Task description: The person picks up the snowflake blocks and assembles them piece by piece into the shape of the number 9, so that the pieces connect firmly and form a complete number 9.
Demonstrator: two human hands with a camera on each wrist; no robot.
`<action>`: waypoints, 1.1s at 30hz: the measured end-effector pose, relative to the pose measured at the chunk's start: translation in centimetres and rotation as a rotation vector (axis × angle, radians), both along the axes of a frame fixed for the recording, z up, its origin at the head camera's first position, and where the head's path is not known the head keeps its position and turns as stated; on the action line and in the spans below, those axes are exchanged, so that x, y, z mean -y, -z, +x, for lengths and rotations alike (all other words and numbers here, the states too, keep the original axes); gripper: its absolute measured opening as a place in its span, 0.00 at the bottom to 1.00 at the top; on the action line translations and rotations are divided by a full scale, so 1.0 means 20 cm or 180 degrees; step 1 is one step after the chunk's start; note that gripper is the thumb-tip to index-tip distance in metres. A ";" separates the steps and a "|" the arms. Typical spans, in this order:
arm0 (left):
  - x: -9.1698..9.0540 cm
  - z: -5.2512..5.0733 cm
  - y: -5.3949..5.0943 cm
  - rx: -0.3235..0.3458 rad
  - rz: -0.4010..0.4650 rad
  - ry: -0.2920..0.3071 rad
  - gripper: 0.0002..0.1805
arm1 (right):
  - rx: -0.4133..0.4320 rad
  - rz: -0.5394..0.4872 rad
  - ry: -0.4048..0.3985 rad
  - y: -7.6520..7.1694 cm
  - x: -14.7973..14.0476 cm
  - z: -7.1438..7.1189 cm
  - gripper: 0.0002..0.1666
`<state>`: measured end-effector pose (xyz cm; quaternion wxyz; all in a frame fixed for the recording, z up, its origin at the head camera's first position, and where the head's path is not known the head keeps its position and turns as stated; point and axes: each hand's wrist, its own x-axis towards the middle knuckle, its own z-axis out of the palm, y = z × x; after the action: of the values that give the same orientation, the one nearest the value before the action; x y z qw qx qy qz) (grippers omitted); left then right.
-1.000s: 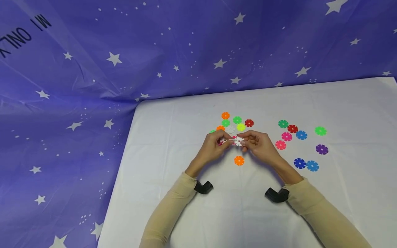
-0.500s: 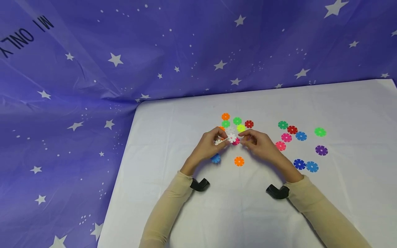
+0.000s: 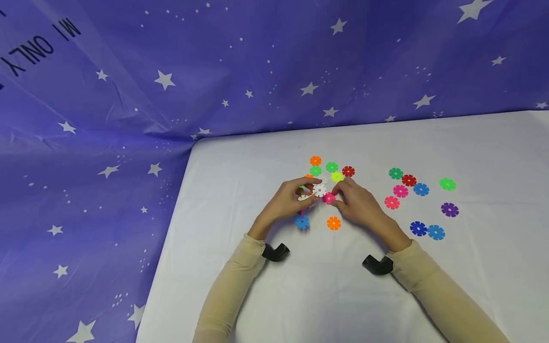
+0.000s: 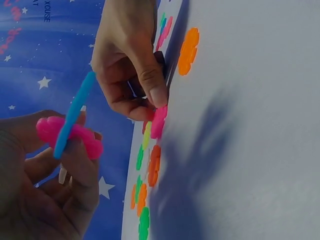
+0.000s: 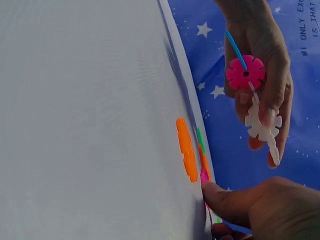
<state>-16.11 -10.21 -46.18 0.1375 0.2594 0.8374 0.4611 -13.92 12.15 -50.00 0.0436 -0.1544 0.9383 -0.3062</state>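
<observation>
My left hand (image 3: 285, 201) holds a joined chain of notched plastic discs above the table. White discs (image 3: 319, 190) stand out by its fingertips. Further along the chain, a pink disc (image 5: 245, 73) joins a blue disc (image 4: 74, 116) set crosswise in it. My right hand (image 3: 362, 204) is low at the tabletop, thumb and fingers pinching the edge of a loose pink disc (image 3: 329, 198). In the left wrist view that pink disc (image 4: 159, 121) stands by the right thumb tip; the fingers behind it are partly hidden.
Loose discs lie beyond the hands, among them an orange one (image 3: 315, 161), a yellow one (image 3: 337, 176) and a dark red one (image 3: 348, 171). Nearer lies another orange disc (image 3: 333, 223). Several more spread rightward, including a purple one (image 3: 450, 209). A starry blue cloth (image 3: 257, 62) hangs behind the white table (image 3: 240, 166).
My right hand has let go of the white disc of the chain and moved down to the loose pink disc. The left hand keeps the chain, drawn slightly left, its blue disc now showing.
</observation>
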 end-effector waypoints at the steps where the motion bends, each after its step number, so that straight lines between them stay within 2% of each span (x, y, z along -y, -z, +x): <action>1: 0.00 0.00 0.00 0.0017 0.0002 -0.0001 0.23 | 0.0002 -0.0039 0.0007 0.00 0.00 0.00 0.17; 10: 0.01 0.00 0.00 0.0163 0.0025 -0.0037 0.23 | -0.0155 -0.0674 -0.0025 0.00 -0.02 0.00 0.09; 18: 0.03 -0.01 0.01 0.0127 -0.0035 -0.0102 0.22 | -0.0569 -0.1249 -0.0130 -0.05 -0.05 0.00 0.11; 25: 0.04 -0.03 0.00 0.0153 -0.0005 -0.0166 0.20 | -0.0651 -0.1351 -0.0220 -0.05 -0.05 0.01 0.12; 33: 0.03 -0.02 -0.01 0.0098 -0.0059 -0.0191 0.21 | -0.0802 -0.1440 -0.0226 -0.06 -0.04 0.01 0.12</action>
<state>-16.46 -10.85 -45.98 0.1388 0.2257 0.8468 0.4612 -13.76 13.01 -48.71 -0.0986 -0.2300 0.8380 -0.4849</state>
